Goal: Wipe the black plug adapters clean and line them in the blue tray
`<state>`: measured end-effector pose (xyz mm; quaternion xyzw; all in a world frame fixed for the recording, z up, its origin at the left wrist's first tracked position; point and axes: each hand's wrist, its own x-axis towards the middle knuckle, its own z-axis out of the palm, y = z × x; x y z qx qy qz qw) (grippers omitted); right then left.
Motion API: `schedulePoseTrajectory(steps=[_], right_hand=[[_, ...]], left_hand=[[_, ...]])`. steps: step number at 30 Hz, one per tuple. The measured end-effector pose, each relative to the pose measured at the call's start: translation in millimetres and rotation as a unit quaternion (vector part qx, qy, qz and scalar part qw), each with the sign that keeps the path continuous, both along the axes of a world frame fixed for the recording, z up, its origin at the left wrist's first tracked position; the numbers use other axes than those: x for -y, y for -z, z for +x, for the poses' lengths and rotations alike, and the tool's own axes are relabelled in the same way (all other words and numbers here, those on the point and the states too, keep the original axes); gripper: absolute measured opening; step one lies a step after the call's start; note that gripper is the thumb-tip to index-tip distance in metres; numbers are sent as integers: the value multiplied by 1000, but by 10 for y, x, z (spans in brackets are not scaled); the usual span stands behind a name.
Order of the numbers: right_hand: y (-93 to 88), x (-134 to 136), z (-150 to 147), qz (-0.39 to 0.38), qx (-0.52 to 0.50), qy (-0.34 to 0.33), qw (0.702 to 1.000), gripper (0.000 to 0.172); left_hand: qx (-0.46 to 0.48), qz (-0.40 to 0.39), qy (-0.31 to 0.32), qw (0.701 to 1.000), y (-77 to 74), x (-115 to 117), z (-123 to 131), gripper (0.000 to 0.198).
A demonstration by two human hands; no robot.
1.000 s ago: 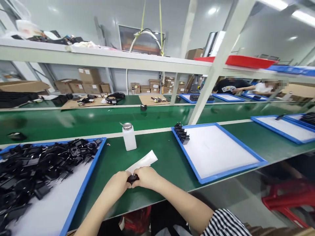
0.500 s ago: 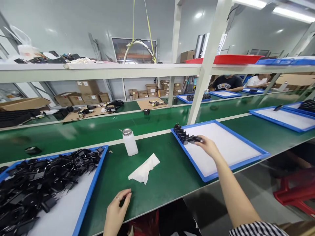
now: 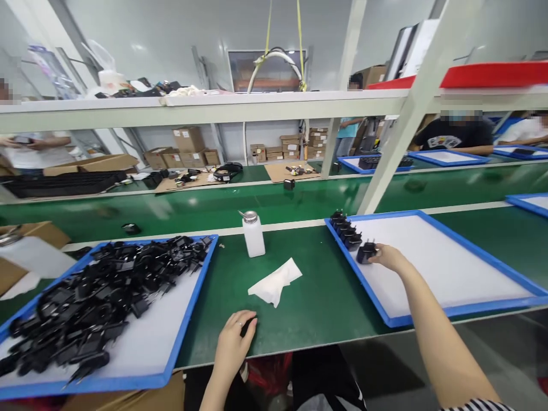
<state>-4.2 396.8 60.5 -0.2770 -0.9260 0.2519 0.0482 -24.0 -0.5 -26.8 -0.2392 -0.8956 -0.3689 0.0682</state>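
We are gripping a black plug adapter (image 3: 365, 253), prongs upward, with our right hand (image 3: 389, 260) near the left edge of a blue-rimmed tray (image 3: 449, 268), just beside a row of adapters (image 3: 346, 232). Our left hand (image 3: 233, 337) is curving its fingers near the front edge of the table (image 3: 308, 319); we cannot tell whether its grip is holding anything. A white cloth (image 3: 276, 282) is lying beyond, a white bottle (image 3: 254, 237) standing near the far edge.
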Motion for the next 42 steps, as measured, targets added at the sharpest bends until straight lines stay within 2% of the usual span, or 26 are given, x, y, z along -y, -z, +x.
schedulePoseTrajectory(steps=[3,7,11,13,14,16,18,20,23,27,30,33,36,38,40,42], right_hand=[[45,39,-68,9,29,-5,1000,17],[115,129,-135,54,14,2,998,33],[17,243,-76,110,-5,41,993,49],[-44,404,-63,112,-61,46,991,48],[-54,522,-76,103,-91,28,990,44],[-11,820,-143,78,-128,-56,987,36],[106,1147,-248,69,-117,-172,976,30],[258,1432,-352,67,-77,-258,961,31],[444,1675,-448,56,-31,-308,949,37],[529,1683,-456,35,-25,-335,941,43],[531,1619,-439,14,-35,-339,940,47],[535,1606,-439,-65,-76,-331,938,45],[546,1630,-443,-202,-90,-227,948,44],[553,1640,-436,-259,-71,-149,952,39],[551,1640,-417,-280,-53,-122,951,33],[534,1645,-387,-296,-44,-127,946,29]], left_hand=[[-5,-7,0,1000,-25,-15,12,21],[-18,0,3,1000,-5,-21,19,20],[-18,31,4,999,47,-6,-9,18],[-12,51,-7,999,32,-21,-54,18],[-12,57,-15,998,5,-45,-85,18],[-18,46,-30,998,-86,-140,-160,18],[-24,4,-30,999,-201,-298,-243,18],[-6,-46,-10,999,-297,-494,-324,20],[52,-52,18,997,-351,-754,-433,29],[106,-3,4,994,-316,-863,-547,15],[164,54,5,985,-308,-811,-608,13],[242,128,19,962,-318,-762,-631,17],[307,213,19,927,-318,-755,-607,20],[338,271,8,901,-316,-758,-573,23],[364,321,-5,874,-315,-753,-540,27],[386,360,-12,849,-316,-740,-514,30]])
